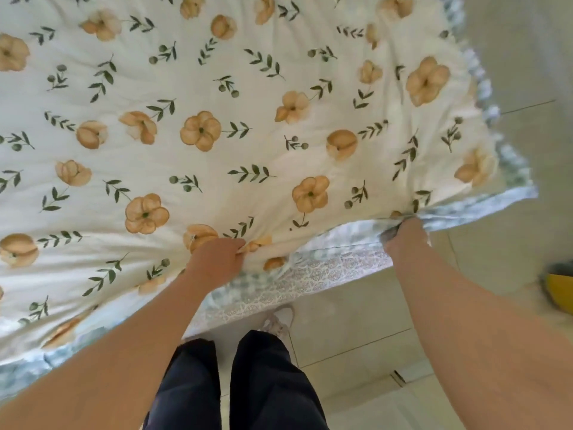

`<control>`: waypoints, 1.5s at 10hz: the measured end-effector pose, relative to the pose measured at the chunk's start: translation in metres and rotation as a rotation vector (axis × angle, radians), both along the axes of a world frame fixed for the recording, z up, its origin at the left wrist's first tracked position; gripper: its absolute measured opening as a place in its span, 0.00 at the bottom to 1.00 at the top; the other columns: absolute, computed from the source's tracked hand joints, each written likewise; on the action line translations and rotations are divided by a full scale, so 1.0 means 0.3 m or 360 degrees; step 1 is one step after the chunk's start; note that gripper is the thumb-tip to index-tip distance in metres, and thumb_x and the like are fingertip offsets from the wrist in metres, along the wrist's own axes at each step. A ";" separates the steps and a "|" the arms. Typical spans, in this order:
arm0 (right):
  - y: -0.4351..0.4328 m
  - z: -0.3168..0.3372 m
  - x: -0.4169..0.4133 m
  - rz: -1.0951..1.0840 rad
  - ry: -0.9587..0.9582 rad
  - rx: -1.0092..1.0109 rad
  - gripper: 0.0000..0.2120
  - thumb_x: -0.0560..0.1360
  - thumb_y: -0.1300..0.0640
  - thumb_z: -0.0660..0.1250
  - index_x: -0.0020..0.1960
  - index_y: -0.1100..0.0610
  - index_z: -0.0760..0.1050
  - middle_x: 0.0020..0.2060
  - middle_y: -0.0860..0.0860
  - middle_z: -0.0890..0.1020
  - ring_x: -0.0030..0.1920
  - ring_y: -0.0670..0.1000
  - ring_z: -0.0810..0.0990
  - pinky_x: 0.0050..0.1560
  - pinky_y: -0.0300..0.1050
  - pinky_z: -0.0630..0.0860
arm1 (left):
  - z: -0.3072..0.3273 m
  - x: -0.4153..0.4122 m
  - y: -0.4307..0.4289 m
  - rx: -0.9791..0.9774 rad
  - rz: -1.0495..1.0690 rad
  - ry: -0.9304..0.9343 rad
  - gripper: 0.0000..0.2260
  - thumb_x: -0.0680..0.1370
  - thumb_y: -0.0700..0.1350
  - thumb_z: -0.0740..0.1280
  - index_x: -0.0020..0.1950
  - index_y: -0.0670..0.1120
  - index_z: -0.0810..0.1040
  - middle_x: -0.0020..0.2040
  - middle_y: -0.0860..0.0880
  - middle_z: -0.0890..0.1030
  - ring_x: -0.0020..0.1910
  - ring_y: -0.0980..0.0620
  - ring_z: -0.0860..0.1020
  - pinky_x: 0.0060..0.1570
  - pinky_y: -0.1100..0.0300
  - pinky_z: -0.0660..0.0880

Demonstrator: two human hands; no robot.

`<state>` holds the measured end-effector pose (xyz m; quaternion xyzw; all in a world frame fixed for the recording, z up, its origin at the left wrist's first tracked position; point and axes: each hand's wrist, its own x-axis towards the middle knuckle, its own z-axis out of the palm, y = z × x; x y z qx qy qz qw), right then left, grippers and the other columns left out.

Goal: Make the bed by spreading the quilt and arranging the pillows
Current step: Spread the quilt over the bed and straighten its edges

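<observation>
1. The quilt (248, 119) lay spread over the bed, reaching away from me and off to my left. Its near edge hung at the bed's near edge, right in my fingers.
2. That held edge ran left to right in front of me, and all the bulk lay ahead of both hands, so I judged any tug would draw it toward me. The quilt's near right corner stuck out just past my right hand (403, 235), which made that hand the nearer one for squaring the corner.
3. My right fingers pinched the checked border. My left hand (217, 259) had its fingers curled round a bunched fold of the same edge.
4. The quilt looked soft and puffy: cream, with orange flowers and green sprigs, and a blue-checked border and underside. Between my hands the edge was lifted, showing that underside. Shallow wrinkles crossed the top.
5. Below the lifted edge a patterned sheet (325, 274) showed along the bed's near edge.
6. Beyond lay the tiled floor (356, 336), my dark trousers (263, 383), one pale shoe (279, 321) and a yellow thing (561, 293) at the right. No pillows were in view.
</observation>
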<state>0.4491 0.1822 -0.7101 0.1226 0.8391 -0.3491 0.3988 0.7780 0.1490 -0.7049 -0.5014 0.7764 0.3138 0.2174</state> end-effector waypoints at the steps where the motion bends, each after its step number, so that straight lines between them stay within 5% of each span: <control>1: -0.027 -0.009 0.000 -0.0121 -0.0049 -0.0106 0.07 0.80 0.56 0.57 0.44 0.49 0.64 0.42 0.53 0.71 0.48 0.43 0.72 0.58 0.46 0.74 | -0.004 -0.031 0.021 0.0142 -0.0274 -0.0090 0.09 0.81 0.47 0.54 0.60 0.49 0.69 0.50 0.50 0.76 0.45 0.48 0.78 0.39 0.55 0.74; 2: -0.020 0.013 0.012 -0.0194 -0.0351 -0.0106 0.31 0.72 0.33 0.64 0.64 0.54 0.68 0.58 0.53 0.75 0.56 0.53 0.75 0.61 0.55 0.73 | -0.016 -0.080 0.081 0.0184 -0.0273 -0.0104 0.18 0.77 0.59 0.60 0.59 0.48 0.66 0.52 0.51 0.71 0.49 0.47 0.77 0.41 0.53 0.73; 3: 0.010 0.021 0.012 0.0200 -0.0401 0.0019 0.35 0.71 0.44 0.73 0.71 0.57 0.63 0.64 0.56 0.73 0.58 0.55 0.75 0.58 0.54 0.76 | -0.032 -0.112 0.155 -0.0006 -0.0332 -0.0159 0.37 0.63 0.75 0.63 0.59 0.49 0.63 0.53 0.53 0.68 0.48 0.50 0.75 0.39 0.57 0.72; 4: 0.052 0.004 -0.022 0.0267 -0.0463 -0.0014 0.30 0.74 0.52 0.71 0.70 0.59 0.63 0.61 0.57 0.75 0.58 0.56 0.77 0.52 0.51 0.80 | -0.049 -0.151 0.203 -0.0293 -0.0437 -0.0312 0.27 0.72 0.64 0.66 0.61 0.47 0.66 0.53 0.52 0.71 0.48 0.51 0.77 0.39 0.58 0.75; 5: 0.094 0.010 -0.059 0.0302 -0.0478 -0.0155 0.21 0.77 0.51 0.67 0.66 0.58 0.68 0.58 0.56 0.77 0.58 0.56 0.78 0.56 0.53 0.79 | -0.050 -0.212 0.193 -0.0299 -0.0363 -0.0336 0.10 0.80 0.47 0.63 0.60 0.47 0.72 0.50 0.51 0.77 0.47 0.50 0.79 0.40 0.59 0.73; 6: 0.176 0.036 -0.122 0.0175 -0.0803 -0.0412 0.06 0.79 0.54 0.65 0.53 0.56 0.75 0.47 0.50 0.85 0.49 0.49 0.84 0.55 0.49 0.79 | -0.019 -0.230 0.113 0.0181 -0.0379 -0.0140 0.02 0.79 0.47 0.64 0.49 0.51 0.75 0.41 0.54 0.76 0.39 0.53 0.75 0.38 0.62 0.67; 7: 0.251 0.051 -0.174 0.0284 -0.0798 -0.0366 0.04 0.79 0.60 0.64 0.51 0.53 0.76 0.45 0.49 0.84 0.43 0.47 0.83 0.53 0.49 0.77 | 0.026 -0.206 0.070 0.0403 -0.0343 -0.0014 0.09 0.77 0.47 0.66 0.38 0.53 0.72 0.36 0.55 0.75 0.37 0.53 0.74 0.35 0.62 0.65; 8: 0.243 0.036 -0.156 0.0318 -0.0467 -0.0144 0.25 0.74 0.65 0.70 0.69 0.57 0.68 0.61 0.57 0.78 0.60 0.57 0.78 0.62 0.56 0.75 | 0.034 -0.214 0.123 0.0632 -0.0163 0.0104 0.05 0.77 0.45 0.69 0.52 0.50 0.78 0.50 0.53 0.79 0.50 0.51 0.78 0.51 0.58 0.74; 9: 0.209 0.038 -0.158 0.0035 -0.0234 -0.0063 0.27 0.70 0.63 0.68 0.68 0.58 0.68 0.60 0.58 0.77 0.59 0.59 0.78 0.59 0.52 0.77 | 0.019 -0.292 0.176 0.0553 -0.0051 0.0284 0.11 0.77 0.45 0.69 0.59 0.49 0.77 0.52 0.52 0.77 0.52 0.52 0.77 0.53 0.56 0.75; 10: 0.188 0.050 -0.186 -0.0168 -0.0309 -0.0167 0.20 0.68 0.53 0.67 0.59 0.56 0.74 0.59 0.58 0.79 0.57 0.59 0.79 0.61 0.56 0.76 | 0.026 -0.388 0.179 0.0271 0.0073 0.0460 0.09 0.78 0.43 0.65 0.58 0.50 0.76 0.51 0.53 0.76 0.51 0.53 0.77 0.51 0.54 0.76; 11: 0.183 0.056 -0.228 -0.0408 -0.0436 -0.0287 0.23 0.69 0.45 0.67 0.60 0.55 0.75 0.54 0.55 0.81 0.55 0.58 0.80 0.58 0.53 0.76 | 0.020 -0.482 0.143 0.0074 -0.0016 0.0517 0.12 0.78 0.43 0.66 0.61 0.50 0.73 0.54 0.51 0.74 0.53 0.51 0.74 0.49 0.54 0.76; 14: 0.027 0.069 -0.359 -0.0361 -0.0446 -0.0321 0.22 0.72 0.40 0.66 0.59 0.53 0.77 0.54 0.53 0.83 0.56 0.54 0.82 0.63 0.52 0.76 | -0.012 -0.740 0.006 -0.0164 -0.0255 0.0550 0.37 0.70 0.58 0.73 0.73 0.51 0.62 0.71 0.46 0.64 0.67 0.43 0.66 0.62 0.46 0.68; 15: -0.004 0.048 -0.418 -0.0729 -0.0490 -0.0505 0.20 0.70 0.43 0.71 0.49 0.58 0.76 0.36 0.54 0.82 0.37 0.53 0.84 0.45 0.51 0.83 | -0.022 -0.823 -0.010 -0.0198 -0.0423 0.0536 0.44 0.66 0.63 0.73 0.75 0.51 0.56 0.74 0.47 0.59 0.72 0.43 0.61 0.65 0.42 0.65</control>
